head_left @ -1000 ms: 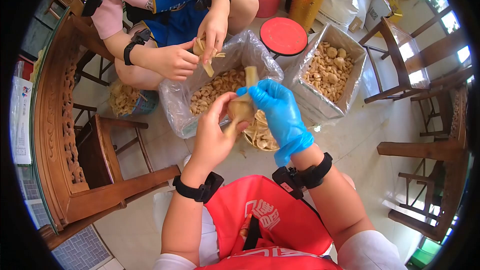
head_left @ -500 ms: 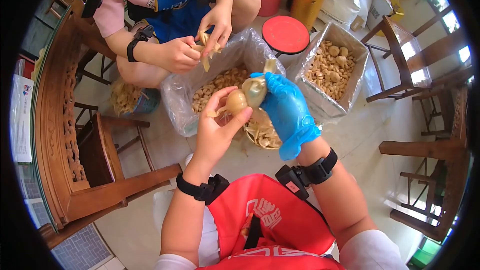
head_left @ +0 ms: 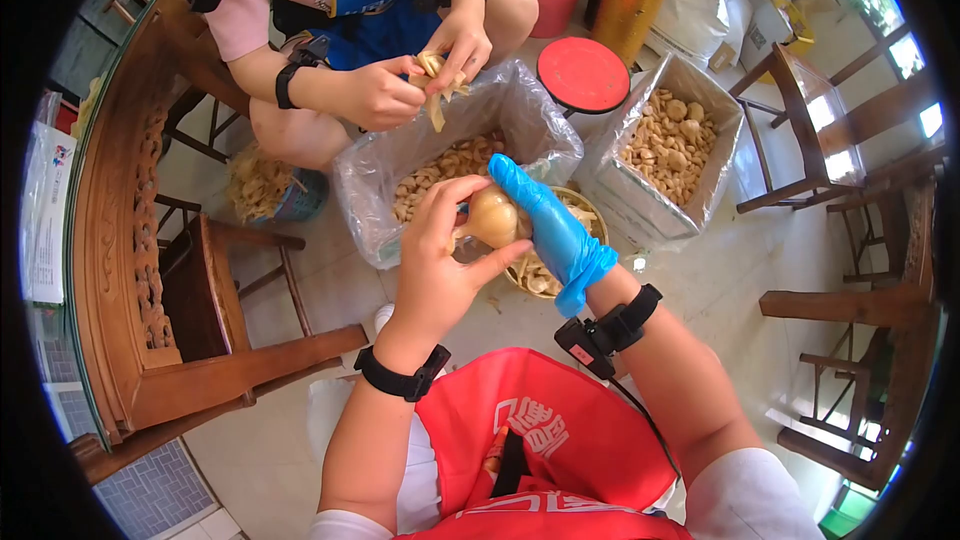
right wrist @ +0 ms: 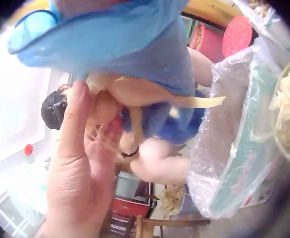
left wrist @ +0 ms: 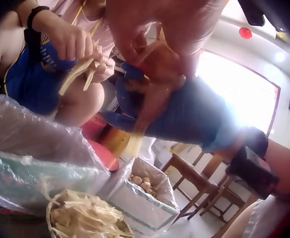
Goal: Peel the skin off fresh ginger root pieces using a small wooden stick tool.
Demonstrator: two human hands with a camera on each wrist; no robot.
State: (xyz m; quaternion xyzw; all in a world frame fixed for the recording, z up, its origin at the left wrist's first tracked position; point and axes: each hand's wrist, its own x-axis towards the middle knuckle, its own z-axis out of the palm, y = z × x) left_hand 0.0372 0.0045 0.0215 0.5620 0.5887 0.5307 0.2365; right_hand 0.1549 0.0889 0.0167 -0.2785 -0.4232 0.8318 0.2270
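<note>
A garlic bulb (head_left: 493, 218), smooth and pale where bare, sits in the fingers and thumb of my left hand (head_left: 440, 250), its stalk toward the palm. My right hand (head_left: 562, 238), in a blue glove, is close against the bulb's right side, its fingers curled round loose garlic skin. In the right wrist view a strip of that skin (right wrist: 204, 102) sticks out past the glove. The left wrist view shows the skin (left wrist: 135, 144) hanging below the glove. Under the hands stands a round basket (head_left: 603, 223) of peelings.
A plastic-lined box (head_left: 362, 202) of garlic cloves lies ahead, another lined box (head_left: 640, 202) of garlic at right. Between them is a red-topped stool (head_left: 583, 74). Across from me, a person (head_left: 375, 95) peels garlic. A wooden chair (head_left: 205, 285) and carved table (head_left: 115, 270) stand left.
My right hand has moved from the bulb's stalk end down along its right side, drawing skin away. More of the pale bulb is bare. The left hand keeps its hold.
</note>
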